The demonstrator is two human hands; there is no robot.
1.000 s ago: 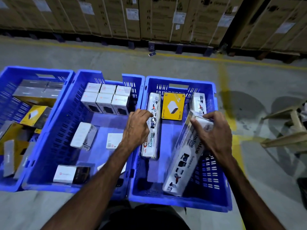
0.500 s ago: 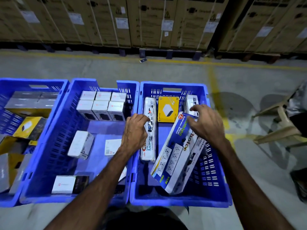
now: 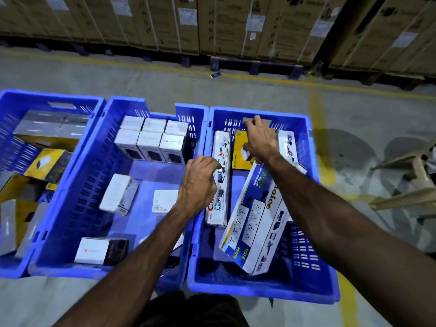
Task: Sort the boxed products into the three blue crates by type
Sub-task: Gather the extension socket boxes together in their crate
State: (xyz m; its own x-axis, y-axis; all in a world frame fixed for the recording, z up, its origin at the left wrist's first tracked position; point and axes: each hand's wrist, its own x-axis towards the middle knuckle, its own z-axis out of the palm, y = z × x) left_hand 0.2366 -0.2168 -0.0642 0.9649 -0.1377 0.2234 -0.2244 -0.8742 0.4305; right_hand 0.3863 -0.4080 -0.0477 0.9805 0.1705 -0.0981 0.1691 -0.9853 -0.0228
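Note:
Three blue crates stand side by side: left (image 3: 14, 102), middle (image 3: 122, 105), right (image 3: 306, 128). My left hand (image 3: 200, 180) grips a long white box (image 3: 221, 142) that stands on edge against the right crate's left wall. My right hand (image 3: 259, 138) lies on a yellow box (image 3: 239, 152) at the far end of the right crate, fingers over its far edge and thumb on its face. A long blue-and-white power-strip box (image 3: 254, 215) leans tilted in the right crate under my right forearm. Another white box (image 3: 286, 145) stands at the far right.
The middle crate holds several small white boxes (image 3: 151, 138), some loose. The left crate holds grey and yellow boxes (image 3: 44, 161). A plastic stool (image 3: 405, 185) stands to the right. Stacked cardboard cartons (image 3: 236, 24) on pallets line the back, beyond a yellow floor line.
My right hand let go of the blue-and-white power-strip box, which now leans in the right crate, and reached forward onto the yellow box. My left hand stayed on the long white box.

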